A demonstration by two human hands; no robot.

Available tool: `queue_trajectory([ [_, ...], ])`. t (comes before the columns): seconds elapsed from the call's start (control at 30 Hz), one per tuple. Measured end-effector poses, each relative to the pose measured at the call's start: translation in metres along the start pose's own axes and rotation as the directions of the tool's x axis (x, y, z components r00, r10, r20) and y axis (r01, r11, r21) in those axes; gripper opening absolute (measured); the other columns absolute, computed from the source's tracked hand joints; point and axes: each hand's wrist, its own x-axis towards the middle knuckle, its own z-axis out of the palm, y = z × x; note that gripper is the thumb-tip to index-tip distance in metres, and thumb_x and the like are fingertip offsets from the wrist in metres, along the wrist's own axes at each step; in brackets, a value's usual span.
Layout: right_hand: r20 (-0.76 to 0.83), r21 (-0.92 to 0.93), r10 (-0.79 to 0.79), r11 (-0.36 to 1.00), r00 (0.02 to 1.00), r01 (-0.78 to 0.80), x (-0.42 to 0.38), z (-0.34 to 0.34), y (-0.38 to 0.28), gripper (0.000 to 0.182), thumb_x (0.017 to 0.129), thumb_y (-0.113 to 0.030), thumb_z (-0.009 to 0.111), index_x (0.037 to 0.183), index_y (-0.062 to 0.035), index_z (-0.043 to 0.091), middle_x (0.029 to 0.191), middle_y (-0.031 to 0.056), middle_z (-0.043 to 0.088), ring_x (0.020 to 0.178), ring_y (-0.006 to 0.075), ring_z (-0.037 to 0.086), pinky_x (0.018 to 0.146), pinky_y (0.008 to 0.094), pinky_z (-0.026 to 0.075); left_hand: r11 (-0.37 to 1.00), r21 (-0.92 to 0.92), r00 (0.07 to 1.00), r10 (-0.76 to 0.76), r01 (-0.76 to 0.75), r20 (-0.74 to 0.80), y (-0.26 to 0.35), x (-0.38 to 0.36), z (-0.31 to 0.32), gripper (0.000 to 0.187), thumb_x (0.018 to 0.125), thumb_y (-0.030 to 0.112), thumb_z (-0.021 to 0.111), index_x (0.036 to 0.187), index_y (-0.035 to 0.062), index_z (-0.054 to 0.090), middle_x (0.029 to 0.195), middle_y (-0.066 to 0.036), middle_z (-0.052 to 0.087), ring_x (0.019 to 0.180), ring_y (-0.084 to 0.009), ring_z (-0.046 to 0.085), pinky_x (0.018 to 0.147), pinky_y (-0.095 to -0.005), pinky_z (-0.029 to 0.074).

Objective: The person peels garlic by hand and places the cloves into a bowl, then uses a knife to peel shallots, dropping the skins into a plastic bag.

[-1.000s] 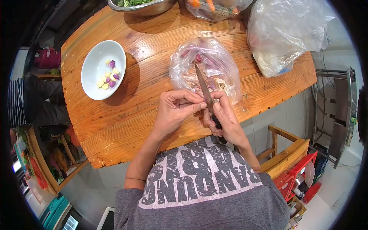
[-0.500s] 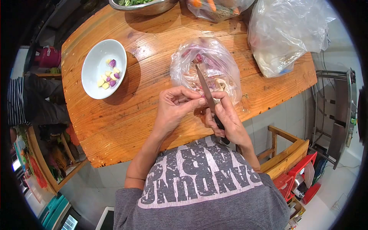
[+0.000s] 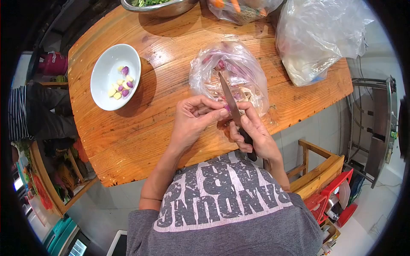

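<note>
My left hand [image 3: 200, 115] pinches a small purple shallot [image 3: 227, 107] between thumb and fingertips. In my right hand [image 3: 253, 131] is a knife [image 3: 230, 99] with a dark handle, its blade pointing up and away from me beside the shallot. Just beyond both hands lies a clear plastic bag [image 3: 252, 74], opened out, with shallots and dry peelings inside. A white bowl [image 3: 100, 77] on the left of the table holds several peeled garlic cloves and purple shallots.
The wooden table [image 3: 141, 141] carries a metal bowl of chopped greens [image 3: 171, 8], a bag with carrots [image 3: 243, 13] and a large plastic bag [image 3: 307, 47] at its far side. A wooden stool [image 3: 322, 170] and red rack [image 3: 335, 194] stand at right. Another person's legs [image 3: 51, 104] show at left.
Both hands stay almost in place. The right hand and the knife have shifted very slightly, and a little more of the purple shallot shows at the left fingertips.
</note>
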Motion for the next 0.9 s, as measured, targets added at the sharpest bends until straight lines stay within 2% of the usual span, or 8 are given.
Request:
queue_trajectory([
  [0.1,0.043,0.03,0.004,1.0,0.999,-0.005,-0.0005,-0.0017,0.0002,0.037,0.099,-0.034,0.034,0.128,-0.0117,0.031,0.063,-0.0016,0.037,0.046,0.0026,0.028,0.04,0.0157,0.024,1.0,-0.002,1.0,0.004,-0.004,0.003,-0.0029,0.0003,-0.0015,0.01,0.077,-0.005,0.067,0.086,-0.0017,0.063,0.088,-0.012,0.067,0.082,-0.0138,0.065,0.075,-0.0245,0.053],
  [0.3,0.04,-0.032,-0.054,0.998,0.998,0.055,0.002,-0.0026,0.0083,0.037,0.099,-0.034,0.035,0.129,-0.012,0.031,0.063,-0.0013,0.037,0.045,0.0025,0.028,0.038,0.0157,0.024,1.0,0.014,1.0,0.017,-0.017,0.003,-0.0034,0.0006,-0.0028,0.01,0.078,-0.005,0.067,0.087,-0.0022,0.063,0.089,-0.012,0.067,0.082,-0.0145,0.066,0.075,-0.0249,0.053],
  [0.47,0.032,0.06,-0.002,0.998,0.999,0.0,0.0002,-0.0049,0.0064,0.036,0.099,-0.034,0.036,0.129,-0.0138,0.032,0.065,-0.0007,0.038,0.045,0.0019,0.028,0.038,0.0146,0.023,0.998,0.046,0.999,0.034,-0.035,0.018,-0.0025,0.001,-0.0036,0.01,0.08,-0.003,0.065,0.089,-0.0028,0.062,0.091,-0.012,0.067,0.082,-0.0153,0.066,0.075,-0.0256,0.053],
  [0.67,0.045,0.217,0.058,0.974,0.997,-0.067,0.0009,-0.0042,0.004,0.035,0.099,-0.035,0.037,0.128,-0.0156,0.035,0.065,-0.0007,0.039,0.043,0.0016,0.027,0.037,0.0138,0.023,0.999,-0.017,0.998,-0.048,0.049,0.043,-0.0007,0.0031,-0.0036,0.016,0.081,-0.003,0.063,0.097,-0.0026,0.06,0.092,-0.013,0.066,0.085,-0.0161,0.065,0.077,-0.0267,0.053],
  [0.7,0.051,0.237,0.064,0.969,0.997,-0.074,0.0009,-0.0041,0.0041,0.035,0.099,-0.036,0.037,0.127,-0.0159,0.035,0.065,-0.0007,0.039,0.043,0.0016,0.027,0.037,0.0138,0.023,1.0,-0.008,0.998,-0.025,0.026,0.049,-0.0011,0.0028,-0.003,0.017,0.081,-0.004,0.063,0.098,-0.0026,0.059,0.092,-0.013,0.066,0.085,-0.0163,0.065,0.077,-0.0269,0.053],
  [0.77,0.046,0.233,0.059,0.97,0.997,-0.068,0.0012,-0.0026,0.004,0.035,0.098,-0.036,0.037,0.127,-0.0163,0.035,0.064,-0.0008,0.038,0.043,0.0016,0.028,0.037,0.0138,0.023,1.0,0.007,0.998,0.02,-0.021,0.061,-0.0022,0.002,-0.0012,0.02,0.081,-0.004,0.064,0.1,-0.0025,0.059,0.093,-0.013,0.066,0.085,-0.0166,0.065,0.077,-0.0275,0.053],
  [0.9,0.058,0.247,0.048,0.967,0.997,-0.061,0.0023,-0.0018,0.0062,0.036,0.098,-0.037,0.037,0.128,-0.0167,0.034,0.064,-0.0009,0.038,0.043,0.0016,0.029,0.037,0.014,0.024,1.0,0.024,0.999,0.013,-0.014,0.05,-0.0013,0.002,-0.0005,0.019,0.08,-0.005,0.064,0.099,-0.0029,0.061,0.093,-0.013,0.066,0.086,-0.0163,0.065,0.079,-0.0273,0.052],
])
